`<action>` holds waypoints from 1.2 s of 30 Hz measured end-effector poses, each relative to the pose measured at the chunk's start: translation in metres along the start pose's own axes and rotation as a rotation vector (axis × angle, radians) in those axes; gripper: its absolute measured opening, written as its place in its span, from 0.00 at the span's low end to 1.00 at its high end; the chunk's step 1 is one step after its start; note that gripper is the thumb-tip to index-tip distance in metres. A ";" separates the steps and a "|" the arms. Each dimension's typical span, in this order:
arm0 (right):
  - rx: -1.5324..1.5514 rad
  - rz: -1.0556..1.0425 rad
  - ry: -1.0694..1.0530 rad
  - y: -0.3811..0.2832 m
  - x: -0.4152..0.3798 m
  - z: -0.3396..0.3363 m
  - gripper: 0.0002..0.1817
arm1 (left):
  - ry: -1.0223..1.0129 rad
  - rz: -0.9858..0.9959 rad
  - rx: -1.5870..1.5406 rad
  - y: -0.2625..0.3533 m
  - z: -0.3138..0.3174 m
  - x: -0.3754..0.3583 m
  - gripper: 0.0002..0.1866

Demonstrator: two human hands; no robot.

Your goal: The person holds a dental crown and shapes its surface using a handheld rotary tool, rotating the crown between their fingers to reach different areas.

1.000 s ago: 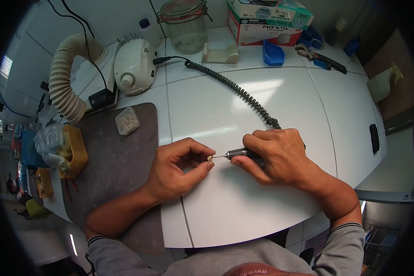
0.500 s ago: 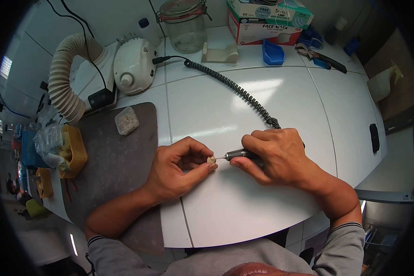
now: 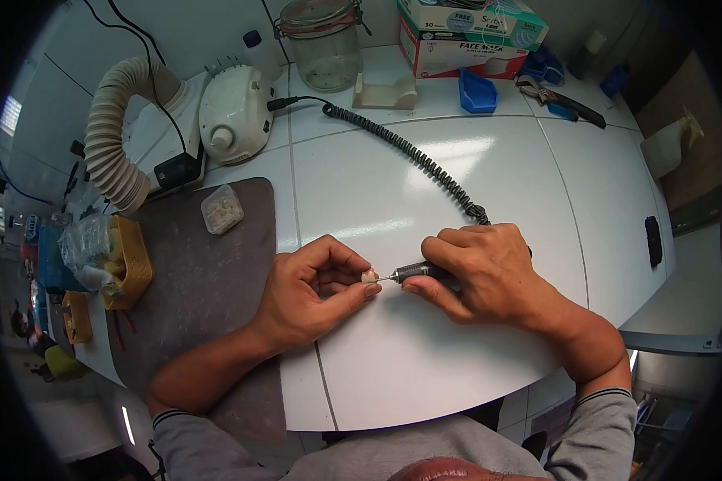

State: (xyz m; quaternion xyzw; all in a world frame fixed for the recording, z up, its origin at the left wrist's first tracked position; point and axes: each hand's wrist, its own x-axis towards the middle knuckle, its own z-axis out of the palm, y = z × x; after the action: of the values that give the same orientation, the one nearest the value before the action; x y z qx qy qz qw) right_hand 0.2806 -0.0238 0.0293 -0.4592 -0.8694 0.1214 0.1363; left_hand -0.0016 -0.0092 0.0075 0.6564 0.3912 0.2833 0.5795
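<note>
Between the thumb and fingers of my left hand (image 3: 317,287) is a small cream-coloured piece (image 3: 368,276). My right hand (image 3: 489,272) is wrapped round a dark rotary handpiece (image 3: 419,271), which points left. Its thin metal tip reaches the small piece; whether it touches the surface is too small to tell. A black coiled cord (image 3: 409,151) runs from near my right hand to the white control unit (image 3: 237,116) at the back left. On the dark mat (image 3: 208,297) stands a clear container (image 3: 221,210) with several small pale pieces inside.
A ribbed hose (image 3: 108,136) curves at the back left, above a yellow basket (image 3: 138,264). Along the back stand a glass jar (image 3: 321,60), a cream holder (image 3: 385,93), a blue tray (image 3: 477,92) and mask boxes (image 3: 465,58). A black object (image 3: 654,241) lies near the right edge.
The small piece has turned slightly in the fingers of my left hand, which have shifted a little. My right hand and the handpiece look almost the same.
</note>
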 end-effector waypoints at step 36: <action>-0.006 0.039 0.049 -0.001 0.000 0.002 0.27 | -0.009 0.173 -0.057 -0.010 0.003 0.000 0.07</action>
State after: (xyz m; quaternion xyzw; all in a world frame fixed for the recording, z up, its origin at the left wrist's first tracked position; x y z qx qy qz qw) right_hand 0.2790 -0.0249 0.0277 -0.4792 -0.8571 0.1103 0.1538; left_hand -0.0011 -0.0103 -0.0031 0.6720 0.3223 0.3404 0.5733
